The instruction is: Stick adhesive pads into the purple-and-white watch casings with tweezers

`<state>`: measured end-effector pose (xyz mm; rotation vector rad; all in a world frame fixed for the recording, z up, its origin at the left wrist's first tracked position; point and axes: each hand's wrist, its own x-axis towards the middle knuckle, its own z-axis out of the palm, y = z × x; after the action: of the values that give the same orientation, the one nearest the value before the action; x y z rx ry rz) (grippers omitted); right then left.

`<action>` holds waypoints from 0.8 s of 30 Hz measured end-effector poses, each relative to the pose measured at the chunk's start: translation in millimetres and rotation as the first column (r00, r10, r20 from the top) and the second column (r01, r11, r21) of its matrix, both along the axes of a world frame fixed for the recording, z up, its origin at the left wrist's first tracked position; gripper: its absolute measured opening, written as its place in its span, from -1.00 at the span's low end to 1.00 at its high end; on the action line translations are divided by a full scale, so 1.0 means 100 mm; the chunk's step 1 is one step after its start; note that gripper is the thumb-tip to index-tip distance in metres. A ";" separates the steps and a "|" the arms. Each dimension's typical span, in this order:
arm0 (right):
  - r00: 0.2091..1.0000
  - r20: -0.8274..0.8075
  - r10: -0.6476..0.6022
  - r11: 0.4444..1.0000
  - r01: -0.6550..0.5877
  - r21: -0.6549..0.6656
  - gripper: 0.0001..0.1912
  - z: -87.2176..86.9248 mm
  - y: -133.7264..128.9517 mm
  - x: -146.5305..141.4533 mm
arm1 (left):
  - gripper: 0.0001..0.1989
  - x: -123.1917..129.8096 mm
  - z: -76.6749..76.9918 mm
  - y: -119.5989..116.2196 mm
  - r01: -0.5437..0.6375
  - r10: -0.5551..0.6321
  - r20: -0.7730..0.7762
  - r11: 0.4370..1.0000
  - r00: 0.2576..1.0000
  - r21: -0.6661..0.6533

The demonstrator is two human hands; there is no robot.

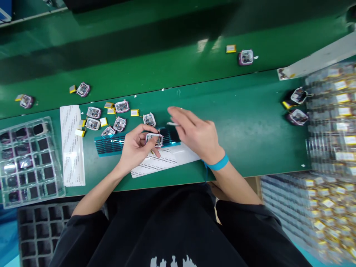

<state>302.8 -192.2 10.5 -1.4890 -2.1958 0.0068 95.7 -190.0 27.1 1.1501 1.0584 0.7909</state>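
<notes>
My left hand (139,145) grips a small white-rimmed device (154,140) with its circuit side up, thumb on top. To its right, my right hand (194,134), with a blue wristband, pinches a small pale piece (172,124) between thumb and fingers. Beneath the hands lie a blue film strip with dark bars (111,145) and a white printed sheet (155,162). One more device (149,119) rests just behind my left hand, and a yellow-edged battery (135,112) lies near it.
Several open devices (94,112) with batteries lie at the left, beside a second white sheet (72,148). A clear compartment tray (60,178) stands at the far left. Stacked clear trays (328,148) fill the right side. Two devices (298,116) sit near them.
</notes>
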 end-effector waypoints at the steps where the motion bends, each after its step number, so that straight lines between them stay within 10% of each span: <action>1: 0.996 0.020 0.086 0.996 -0.086 0.010 -0.50 0.01 0.00 0.00 | -0.83 0.00 0.00 0.01 0.002 -0.002 0.012 1.000 1.000 -0.003; 8: 0.953 0.169 0.251 0.935 -0.284 0.214 -0.68 0.09 -0.05 -0.04 | -0.84 0.00 0.01 0.00 -0.004 0.004 -0.006 1.000 1.000 0.022; 24: 0.953 0.022 0.302 0.951 -0.303 0.067 -0.61 0.00 -0.13 -0.08 | -0.87 0.08 -0.07 -0.15 -0.151 0.177 -0.097 0.960 0.979 0.235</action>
<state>294.4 -205.3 10.3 -1.1049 -2.3872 0.0230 104.0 -205.1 19.9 1.3261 1.1953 1.0054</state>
